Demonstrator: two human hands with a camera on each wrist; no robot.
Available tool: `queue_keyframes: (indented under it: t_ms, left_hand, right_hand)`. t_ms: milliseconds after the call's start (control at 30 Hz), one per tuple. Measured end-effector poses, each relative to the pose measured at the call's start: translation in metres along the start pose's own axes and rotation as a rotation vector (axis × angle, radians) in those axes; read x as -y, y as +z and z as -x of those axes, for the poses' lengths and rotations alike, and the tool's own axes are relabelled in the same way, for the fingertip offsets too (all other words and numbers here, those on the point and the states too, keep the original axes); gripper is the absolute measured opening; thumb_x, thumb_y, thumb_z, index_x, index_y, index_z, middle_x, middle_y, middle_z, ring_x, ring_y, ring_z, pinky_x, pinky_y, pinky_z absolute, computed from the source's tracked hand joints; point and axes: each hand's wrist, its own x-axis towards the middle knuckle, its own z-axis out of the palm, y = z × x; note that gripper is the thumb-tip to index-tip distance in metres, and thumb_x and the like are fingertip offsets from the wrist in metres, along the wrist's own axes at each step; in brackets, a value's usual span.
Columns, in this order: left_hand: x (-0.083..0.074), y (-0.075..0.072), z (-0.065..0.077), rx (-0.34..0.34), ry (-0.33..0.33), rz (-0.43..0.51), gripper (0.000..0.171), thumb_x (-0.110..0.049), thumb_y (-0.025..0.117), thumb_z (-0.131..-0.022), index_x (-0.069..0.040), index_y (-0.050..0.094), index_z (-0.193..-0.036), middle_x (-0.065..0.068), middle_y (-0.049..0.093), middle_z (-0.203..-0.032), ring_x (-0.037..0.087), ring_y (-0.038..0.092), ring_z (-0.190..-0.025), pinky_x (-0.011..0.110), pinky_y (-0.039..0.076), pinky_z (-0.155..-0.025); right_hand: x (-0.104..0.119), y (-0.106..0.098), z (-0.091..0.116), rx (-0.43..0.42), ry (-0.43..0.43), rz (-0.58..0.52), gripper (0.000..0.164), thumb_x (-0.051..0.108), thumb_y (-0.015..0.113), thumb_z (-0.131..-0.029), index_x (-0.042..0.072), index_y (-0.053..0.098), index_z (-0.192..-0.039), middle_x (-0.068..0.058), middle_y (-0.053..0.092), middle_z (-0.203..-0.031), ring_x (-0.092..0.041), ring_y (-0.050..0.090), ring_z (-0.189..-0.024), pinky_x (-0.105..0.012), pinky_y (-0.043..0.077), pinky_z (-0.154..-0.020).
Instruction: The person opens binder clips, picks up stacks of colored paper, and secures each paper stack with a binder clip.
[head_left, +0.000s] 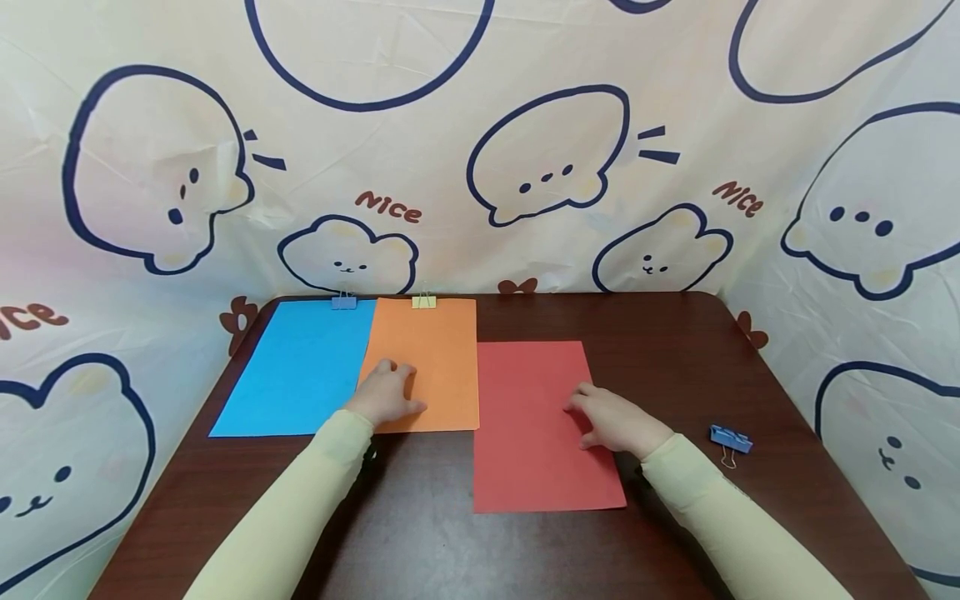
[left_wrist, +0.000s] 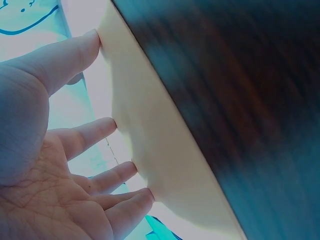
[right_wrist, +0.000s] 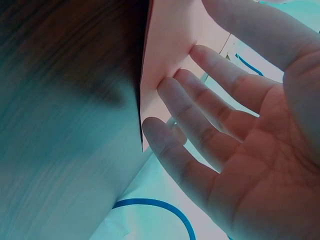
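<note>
My left hand [head_left: 385, 394] rests on the orange sheet of paper [head_left: 442, 358], fingers spread and fingertips down on its surface. In the left wrist view, the thumb and fingers of that hand stand apart with nothing between them. At the right edge of a red sheet of paper [head_left: 532, 450], my right hand [head_left: 611, 418] touches the paper with its fingertips. The right wrist view shows those fingers loosely extended against the red sheet [right_wrist: 167, 45]. The red sheet lies right of the orange one, nearer to me.
A blue sheet [head_left: 300, 367] lies left of the orange one. A blue binder clip [head_left: 344, 302] sits at its top edge, and a yellow binder clip [head_left: 423, 302] at the orange sheet's top. Another blue binder clip [head_left: 731, 439] lies on the brown table [head_left: 420, 533]. Printed cloth [head_left: 450, 167] hangs behind.
</note>
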Motion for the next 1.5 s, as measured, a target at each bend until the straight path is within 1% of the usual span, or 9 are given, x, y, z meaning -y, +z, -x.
queue_keyframes:
  t_ms: [233, 533, 800, 1100, 1233, 1300, 1500]
  left_hand:
    - [-0.001, 0.000, 0.001, 0.006, -0.004, 0.009, 0.078, -0.038, 0.082, -0.088, -0.005, 0.049, -0.151, 0.032, 0.041, -0.149, 0.042, 0.052, -0.128, 0.055, 0.047, -0.109]
    - [0.000, 0.000, 0.000, -0.004, -0.004, 0.004, 0.078, -0.037, 0.082, -0.088, -0.004, 0.050, -0.150, 0.032, 0.042, -0.148, 0.042, 0.053, -0.127, 0.055, 0.047, -0.108]
    - [-0.001, -0.002, 0.002, 0.003, -0.009, 0.003, 0.078, -0.037, 0.082, -0.089, -0.004, 0.049, -0.151, 0.032, 0.040, -0.150, 0.043, 0.052, -0.129, 0.056, 0.047, -0.109]
    - [-0.001, -0.002, 0.002, -0.003, -0.002, 0.008, 0.077, -0.036, 0.081, -0.089, -0.004, 0.049, -0.150, 0.032, 0.040, -0.150, 0.043, 0.052, -0.130, 0.056, 0.047, -0.109]
    - [-0.001, -0.002, 0.002, -0.004, -0.002, 0.013, 0.076, -0.036, 0.081, -0.089, -0.004, 0.049, -0.150, 0.031, 0.040, -0.150, 0.043, 0.052, -0.130, 0.056, 0.046, -0.109]
    - [-0.002, -0.002, 0.002, 0.000, -0.008, 0.016, 0.077, -0.036, 0.081, -0.089, -0.004, 0.049, -0.151, 0.031, 0.040, -0.151, 0.043, 0.052, -0.130, 0.056, 0.046, -0.109]
    - [-0.004, -0.005, 0.002, 0.024, -0.019, 0.008, 0.076, -0.036, 0.081, -0.090, -0.005, 0.048, -0.151, 0.030, 0.039, -0.151, 0.042, 0.050, -0.131, 0.055, 0.047, -0.108]
  right_hand:
    - [-0.003, 0.001, 0.002, -0.015, -0.013, 0.006, 0.053, 0.017, 0.091, -0.078, 0.004, 0.069, -0.125, -0.012, 0.061, -0.120, -0.026, 0.062, -0.105, -0.044, 0.056, -0.095]
    - [-0.009, 0.003, 0.003, -0.023, -0.013, 0.012, 0.053, 0.017, 0.091, -0.078, 0.005, 0.069, -0.125, -0.011, 0.061, -0.119, -0.025, 0.062, -0.104, -0.042, 0.057, -0.094]
    - [-0.011, 0.002, 0.003, -0.036, -0.035, 0.019, 0.054, 0.017, 0.091, -0.077, 0.004, 0.069, -0.124, -0.011, 0.062, -0.119, -0.026, 0.063, -0.104, -0.043, 0.057, -0.094]
    - [-0.011, 0.001, 0.004, -0.025, -0.034, 0.007, 0.053, 0.017, 0.091, -0.078, 0.004, 0.069, -0.125, -0.011, 0.061, -0.119, -0.026, 0.063, -0.105, -0.043, 0.057, -0.094]
    - [-0.012, 0.001, 0.005, -0.022, -0.022, 0.000, 0.054, 0.017, 0.091, -0.078, 0.004, 0.069, -0.126, -0.011, 0.061, -0.121, -0.026, 0.062, -0.108, -0.043, 0.056, -0.096]
    - [-0.012, 0.002, 0.005, -0.026, -0.033, 0.010, 0.054, 0.017, 0.091, -0.078, 0.004, 0.069, -0.125, -0.012, 0.061, -0.120, -0.027, 0.063, -0.107, -0.044, 0.056, -0.095]
    - [-0.011, 0.002, 0.005, -0.028, -0.024, 0.014, 0.054, 0.018, 0.091, -0.078, 0.004, 0.069, -0.125, -0.012, 0.062, -0.121, -0.027, 0.063, -0.107, -0.043, 0.057, -0.095]
